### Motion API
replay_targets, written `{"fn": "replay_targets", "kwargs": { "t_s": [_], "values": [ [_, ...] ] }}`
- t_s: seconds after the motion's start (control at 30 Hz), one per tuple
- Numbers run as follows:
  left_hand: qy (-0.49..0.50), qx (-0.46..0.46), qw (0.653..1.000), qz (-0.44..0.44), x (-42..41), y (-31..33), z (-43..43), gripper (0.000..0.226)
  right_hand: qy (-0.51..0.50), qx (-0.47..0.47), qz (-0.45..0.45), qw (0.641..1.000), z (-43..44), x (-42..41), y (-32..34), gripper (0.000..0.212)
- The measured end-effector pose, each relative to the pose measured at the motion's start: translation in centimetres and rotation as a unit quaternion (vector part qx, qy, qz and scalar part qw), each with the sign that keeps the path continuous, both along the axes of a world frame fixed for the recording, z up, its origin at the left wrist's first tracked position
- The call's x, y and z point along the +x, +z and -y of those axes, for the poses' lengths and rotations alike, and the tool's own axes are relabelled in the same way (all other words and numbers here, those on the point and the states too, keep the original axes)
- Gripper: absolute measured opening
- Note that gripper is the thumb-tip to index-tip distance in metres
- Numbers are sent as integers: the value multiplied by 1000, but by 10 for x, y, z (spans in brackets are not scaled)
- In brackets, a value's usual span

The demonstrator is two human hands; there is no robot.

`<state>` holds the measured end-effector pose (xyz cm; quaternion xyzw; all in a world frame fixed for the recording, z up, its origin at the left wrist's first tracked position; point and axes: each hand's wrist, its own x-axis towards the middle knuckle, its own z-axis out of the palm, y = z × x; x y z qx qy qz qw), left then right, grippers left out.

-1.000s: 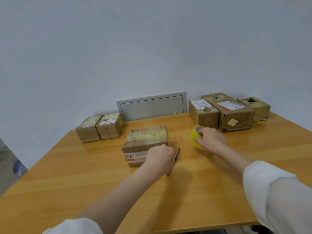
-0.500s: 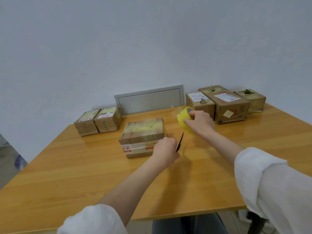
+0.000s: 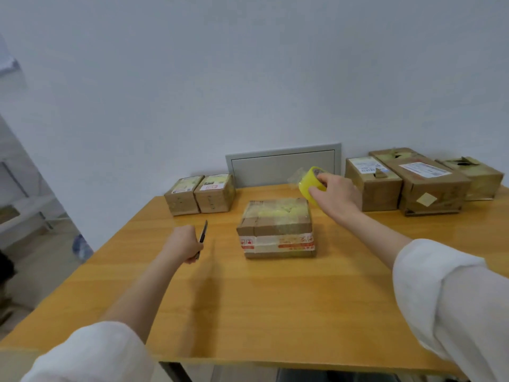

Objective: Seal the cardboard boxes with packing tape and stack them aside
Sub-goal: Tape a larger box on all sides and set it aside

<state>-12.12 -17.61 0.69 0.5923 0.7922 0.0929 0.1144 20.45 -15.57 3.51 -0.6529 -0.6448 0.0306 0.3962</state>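
A flat cardboard box with yellowish tape across its top and a red-printed white band on its front lies in the middle of the wooden table. My right hand grips a yellow tape roll in the air above the box's far right corner; a loose clear end trails off the roll to the left. My left hand grips a dark utility knife, blade pointing away from me, to the left of the box and apart from it.
Two small taped boxes sit side by side at the table's far left. Three larger boxes with labels stand at the far right against the wall. A grey wall panel is behind the table. The floor drops away on the left.
My left hand with the knife has moved from the box's right side to its left. My right hand has lifted the tape roll off the table to above the box's far corner.
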Motion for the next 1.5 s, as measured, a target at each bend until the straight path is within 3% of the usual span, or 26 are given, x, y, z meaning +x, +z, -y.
{"fn": "replay_targets", "kwargs": {
  "t_s": [0.1,0.2,0.3,0.37,0.47,0.53,0.67,0.83,0.93,1.03,1.13,1.3,1.5],
  "values": [
    [-1,-43,999,-31,-12,-26,-2,16,10,-1,-3,1000,-2,-7,-2,27],
    [-28,-82,989,-119,-10,-33,-5,16,17,-9,-7,1000,-5,-8,-4,31],
    [-36,-21,984,-173,10,-25,-17,29,19,-8,-9,1000,-8,-7,-7,37],
    [-55,88,991,-81,36,-16,-28,31,18,-5,-18,1000,-10,-4,-8,37],
    [-137,187,967,109,81,-1,-37,42,17,-3,-30,999,-11,2,-11,35],
    [-198,143,963,110,103,5,-40,51,13,-5,-36,999,-12,10,-11,33],
    [-251,19,967,-24,132,-2,-40,57,-3,-9,-73,997,-14,29,-10,28],
    [-221,68,962,-142,146,9,-44,65,-8,1,-101,995,-16,45,-7,22],
    [-293,70,950,-85,148,26,-54,74,-3,-2,-110,994,-16,50,-4,23],
    [-386,-61,920,-27,156,33,-60,78,8,-6,-117,993,-16,54,-5,22],
    [-409,-139,898,-81,157,34,-63,89,12,-18,-118,993,-17,59,-5,23],
    [-381,-112,899,-186,150,29,-58,92,21,-29,-132,991,-19,59,-2,23],
    [-365,-110,905,-187,149,33,-59,99,53,-27,-150,987,-15,39,4,22]
  ]
}}
